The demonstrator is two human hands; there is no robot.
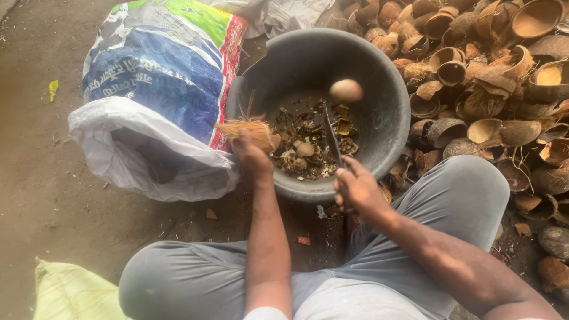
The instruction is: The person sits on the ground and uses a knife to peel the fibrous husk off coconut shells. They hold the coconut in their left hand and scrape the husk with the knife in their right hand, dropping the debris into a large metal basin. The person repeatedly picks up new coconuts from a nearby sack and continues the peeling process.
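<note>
My left hand grips a fibrous brown coconut husk piece at the near-left rim of a dark round tub. My right hand is closed on the handle of a narrow knife, whose blade points up over the tub. A peeled pale coconut kernel is in the tub, blurred, above a layer of shell scraps and small pieces.
A large pile of empty coconut shell halves fills the right side. An open white and blue woven sack lies left of the tub. A yellow-green sack sits at bottom left. My grey-trousered knees flank the tub on bare earth.
</note>
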